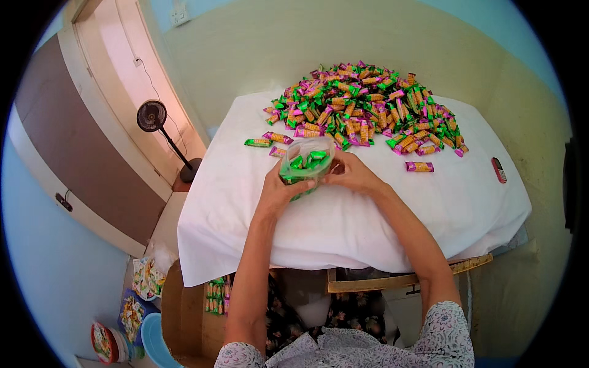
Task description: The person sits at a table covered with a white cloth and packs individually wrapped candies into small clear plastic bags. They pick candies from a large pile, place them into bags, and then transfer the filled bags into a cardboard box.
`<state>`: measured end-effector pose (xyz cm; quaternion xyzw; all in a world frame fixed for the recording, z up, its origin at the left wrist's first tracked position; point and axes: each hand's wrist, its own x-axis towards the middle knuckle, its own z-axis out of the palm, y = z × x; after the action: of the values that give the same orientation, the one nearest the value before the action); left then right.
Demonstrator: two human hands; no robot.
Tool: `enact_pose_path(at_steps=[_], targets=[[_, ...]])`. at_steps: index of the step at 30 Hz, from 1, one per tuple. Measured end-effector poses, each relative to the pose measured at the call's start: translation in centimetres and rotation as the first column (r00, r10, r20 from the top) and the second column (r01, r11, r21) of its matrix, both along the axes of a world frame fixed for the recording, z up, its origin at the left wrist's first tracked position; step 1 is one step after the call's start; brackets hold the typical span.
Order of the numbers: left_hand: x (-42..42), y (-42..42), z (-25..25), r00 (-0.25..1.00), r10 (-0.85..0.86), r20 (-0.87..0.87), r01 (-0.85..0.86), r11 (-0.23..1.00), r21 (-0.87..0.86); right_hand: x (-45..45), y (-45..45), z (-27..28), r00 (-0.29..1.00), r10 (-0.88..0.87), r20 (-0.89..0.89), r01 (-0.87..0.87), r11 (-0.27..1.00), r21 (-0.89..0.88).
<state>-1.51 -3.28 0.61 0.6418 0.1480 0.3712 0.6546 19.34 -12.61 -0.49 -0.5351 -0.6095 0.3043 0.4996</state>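
My left hand point(291, 184) grips the near left side of a clear plastic bag point(303, 169), its mouth spread and facing up. Green-wrapped snack packets point(315, 158) lie inside the bag. At the bag's right side, my right hand point(345, 174) pinches its edge with thumb and fingers. Behind both hands rises a large heap of small green and purple snack packets point(363, 106) on the white cloth point(359, 221). Loose packets, such as a green one point(258, 143) and purple ones point(277, 137), lie left of the bag. A single purple packet point(419, 167) lies to the right.
A red mobile phone point(499, 170) lies at the table's right. A wooden drawer point(382, 284) juts out below the near edge. Lower left, a cardboard box point(184, 317) holds rows of packets beside a blue basin point(154, 342) and filled containers. A black fan point(152, 116) stands by the doorway.
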Motion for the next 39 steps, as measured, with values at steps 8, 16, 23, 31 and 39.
enact_pose_path(at_steps=[8, 16, 23, 31, 39], targets=[[-0.1, 0.6, 0.1, 0.987, 0.037, 0.156, -0.028, 0.998, -0.058, 0.4, -0.3, 2.5, 0.988, -0.138, 0.071, 0.127, 0.982, 0.139], [-1.3, -0.2, 3.4, 0.974, 0.211, 0.083, -0.217, 0.972, 0.084, -1.2, -0.2, 4.7, 0.973, -0.200, -0.115, 0.225, 0.930, 0.289], [-1.4, -0.5, 3.3, 0.944, 0.327, 0.031, -0.328, 0.930, 0.166, -3.0, -1.5, 4.9, 0.943, -0.308, -0.130, 0.334, 0.881, 0.335], [-0.5, -2.2, 2.5, 0.940, 0.271, 0.206, -0.273, 0.962, -0.018, -4.6, -0.8, 3.2, 0.935, -0.201, -0.291, 0.309, 0.865, 0.396], [-2.4, -3.1, -0.1, 0.904, 0.418, 0.084, -0.422, 0.906, 0.038, -4.4, -1.1, 1.8, 0.911, -0.310, -0.273, 0.400, 0.828, 0.394]])
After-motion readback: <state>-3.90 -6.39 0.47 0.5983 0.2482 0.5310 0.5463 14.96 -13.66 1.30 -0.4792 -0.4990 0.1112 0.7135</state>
